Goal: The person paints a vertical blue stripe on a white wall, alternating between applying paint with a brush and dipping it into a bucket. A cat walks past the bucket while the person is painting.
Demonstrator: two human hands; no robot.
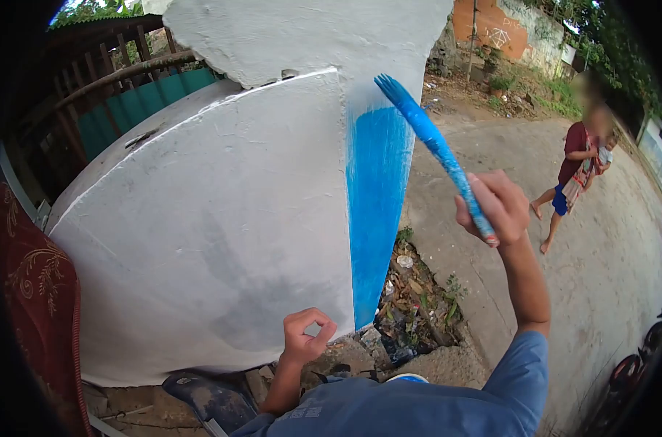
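A paintbrush (pixel 440 149) covered in blue paint is in my right hand (pixel 497 207), its bristles up and to the left, close to the top of a blue painted strip (pixel 378 197). The strip runs down the narrow face of the wall, with a streaky left edge. Beside it, the broad wall face (pixel 222 197) is whitish with grey smudges low down. My left hand (pixel 309 333) is in front of the lower wall, fingers curled and thumb near the fingertips, with a gap between them and nothing visible inside.
A person (pixel 582 156) carrying a small child walks on the concrete path (pixel 513 291) at right. Rubble and leaves (pixel 418 306) lie at the wall's foot. A container rim (pixel 407 378) shows near my shirt. Red patterned fabric (pixel 43 291) is at far left.
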